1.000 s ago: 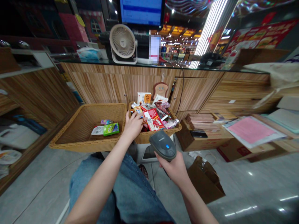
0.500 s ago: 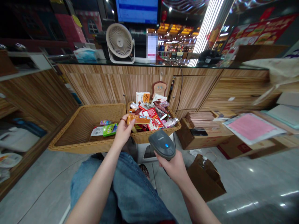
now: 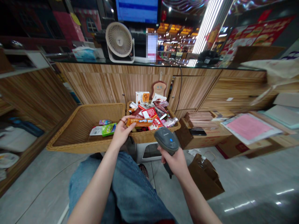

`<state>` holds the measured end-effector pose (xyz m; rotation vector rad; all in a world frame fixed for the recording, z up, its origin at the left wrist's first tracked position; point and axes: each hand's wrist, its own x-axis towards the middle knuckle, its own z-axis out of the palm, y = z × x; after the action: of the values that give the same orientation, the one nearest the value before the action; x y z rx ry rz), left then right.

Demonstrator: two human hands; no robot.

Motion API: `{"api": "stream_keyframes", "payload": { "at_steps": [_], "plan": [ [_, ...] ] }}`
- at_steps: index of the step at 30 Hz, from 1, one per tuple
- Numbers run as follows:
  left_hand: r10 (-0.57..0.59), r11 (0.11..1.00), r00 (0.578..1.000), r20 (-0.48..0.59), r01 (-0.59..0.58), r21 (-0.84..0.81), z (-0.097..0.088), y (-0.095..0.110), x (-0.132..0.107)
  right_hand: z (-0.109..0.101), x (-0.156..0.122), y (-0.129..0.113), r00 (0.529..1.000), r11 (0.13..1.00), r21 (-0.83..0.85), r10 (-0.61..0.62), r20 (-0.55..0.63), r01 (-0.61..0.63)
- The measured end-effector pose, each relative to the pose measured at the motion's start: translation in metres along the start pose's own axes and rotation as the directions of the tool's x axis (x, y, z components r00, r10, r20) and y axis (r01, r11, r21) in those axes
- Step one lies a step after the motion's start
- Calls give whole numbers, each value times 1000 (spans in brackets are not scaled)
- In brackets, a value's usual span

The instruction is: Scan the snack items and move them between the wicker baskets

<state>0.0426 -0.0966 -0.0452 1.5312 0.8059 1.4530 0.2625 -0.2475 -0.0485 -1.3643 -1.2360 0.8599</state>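
Observation:
Pinched at one end by my left hand (image 3: 122,132) is a long orange snack packet (image 3: 141,122), held over the front of the right wicker basket (image 3: 149,137). That basket is heaped with packaged snacks, among them a red-and-white packet (image 3: 153,115). My right hand (image 3: 176,160) is wrapped round the handle of a dark grey barcode scanner (image 3: 166,140), whose small blue light is lit. The scanner sits to the right of the orange packet, apart from it. In the left wicker basket (image 3: 60,141) lie a green packet (image 3: 108,129), a white one and a purple one.
A wooden counter (image 3: 98,85) stands behind the baskets, carrying a fan (image 3: 119,40) and a monitor (image 3: 137,11). Cardboard boxes (image 3: 210,137) with a phone (image 3: 197,132) on top are at the right. A brown paper bag (image 3: 205,177) stands on the floor.
The orange packet has turned so its printed face shows more. My right hand has shifted slightly right with the scanner, away from the packet.

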Motion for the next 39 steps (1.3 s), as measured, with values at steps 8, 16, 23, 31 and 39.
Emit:
{"api": "stream_keyframes", "payload": {
  "at_steps": [8, 16, 23, 31, 39],
  "plan": [
    [-32, 992, 999, -6, 31, -119, 0, 0, 1, -2, 2, 6, 1000, 999, -17, 28, 4, -28],
    [-29, 979, 957, -287, -30, -201, -5, 1, 2, -3, 0, -4, 1000, 1000, 11, -4, 9, 4],
    [277, 954, 761, -586, -147, 261, -43, 1, 1, 2, 0, -3, 999, 999, 14, -29, 15, 29],
    [168, 586, 983, -79, -35, 809, -27, 2, 3, 5, -1, -5, 999, 1000, -14, -20, 29, 21],
    [80, 608, 994, -76, 12, 794, -25, -31, 21, -1, -3, -4, 1000, 1000, -2, -3, 9, 3]
  ]
}}
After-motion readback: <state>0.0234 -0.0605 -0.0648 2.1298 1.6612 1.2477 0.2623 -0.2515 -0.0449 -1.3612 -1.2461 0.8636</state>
